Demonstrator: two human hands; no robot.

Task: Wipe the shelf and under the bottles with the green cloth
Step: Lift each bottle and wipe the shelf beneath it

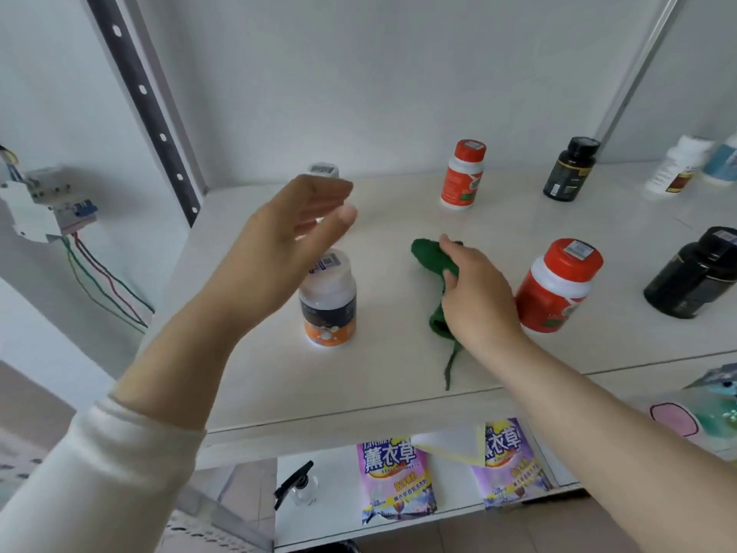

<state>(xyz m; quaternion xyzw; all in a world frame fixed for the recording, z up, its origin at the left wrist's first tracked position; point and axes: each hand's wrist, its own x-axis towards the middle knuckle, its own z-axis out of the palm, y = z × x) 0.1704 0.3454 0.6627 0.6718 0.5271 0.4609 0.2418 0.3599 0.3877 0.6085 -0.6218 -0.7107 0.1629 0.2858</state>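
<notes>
Head view: the right hand (474, 301) has its grip curled round the bunched green fabric cloth (430, 258), which lies on the pale flat shelf (391, 377) among the bottles. The left hand (275, 249) hovers loose and empty above the white orange-labelled plastic bottle (328, 309). Every bottle in sight stands on the shelf, so the wiping under them probably remains to be done.

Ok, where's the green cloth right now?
In the head view the green cloth lies on the shelf, gripped by the right hand, between the white-capped bottle to its left and the near red-capped bottle to its right.
</notes>
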